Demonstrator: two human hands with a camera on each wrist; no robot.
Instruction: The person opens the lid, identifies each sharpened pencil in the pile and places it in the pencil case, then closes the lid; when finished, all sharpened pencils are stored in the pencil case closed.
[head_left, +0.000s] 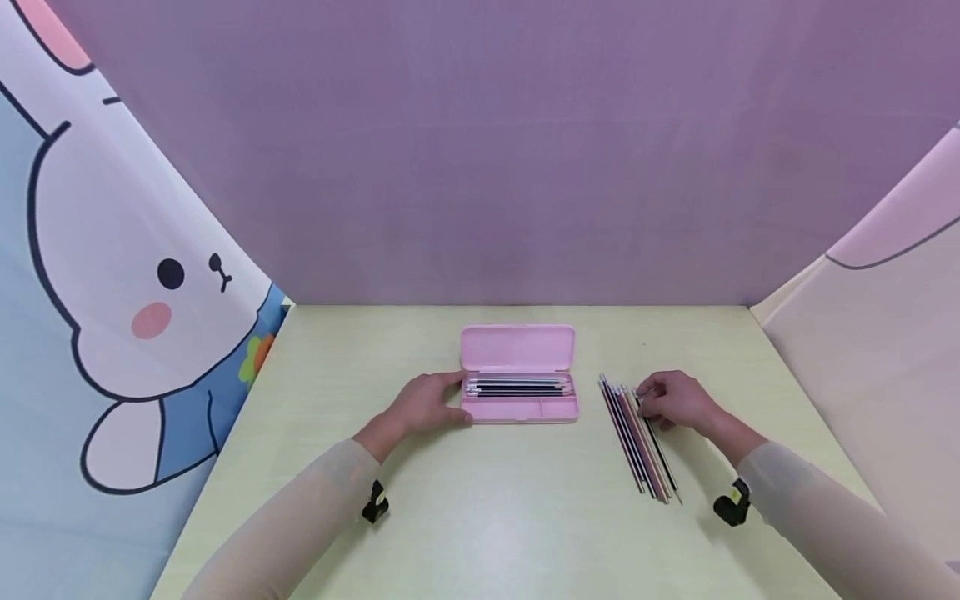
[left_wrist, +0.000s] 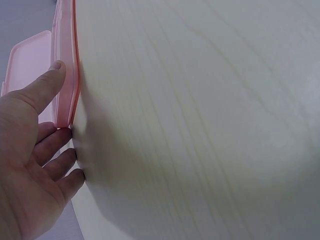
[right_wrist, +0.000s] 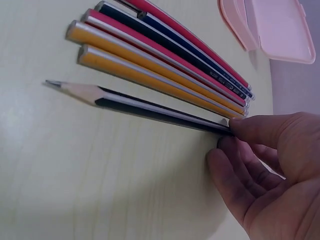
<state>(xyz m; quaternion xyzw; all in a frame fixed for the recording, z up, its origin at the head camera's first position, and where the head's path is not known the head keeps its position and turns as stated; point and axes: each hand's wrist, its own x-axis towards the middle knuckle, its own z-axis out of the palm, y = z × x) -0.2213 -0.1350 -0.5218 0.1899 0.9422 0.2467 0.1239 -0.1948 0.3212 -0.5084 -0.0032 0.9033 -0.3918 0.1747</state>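
Observation:
An opened pink pencil case (head_left: 555,410) lies on the table with several pencils (head_left: 517,388) in its rear compartment. My left hand (head_left: 426,403) holds the case at its left end. In the left wrist view, the thumb (left_wrist: 47,86) presses along the case's wall, with the other fingers bent around the corner. To the right of the case, several loose pencils (head_left: 633,437) lie side by side. With thumb and fingertips, my right hand (head_left: 678,400) pinches a sharpened black-and-white striped pencil (right_wrist: 160,114) at its far end. Its point faces the table's near side.
Yellow, red and dark pencils (right_wrist: 160,75) lie close beside the pinched one, their unsharpened ends toward the near side. The case's raised lid (head_left: 517,348) leans back behind it. A purple backdrop (head_left: 517,167) rises at the table's rear edge, with printed cloth (head_left: 150,250) at the left.

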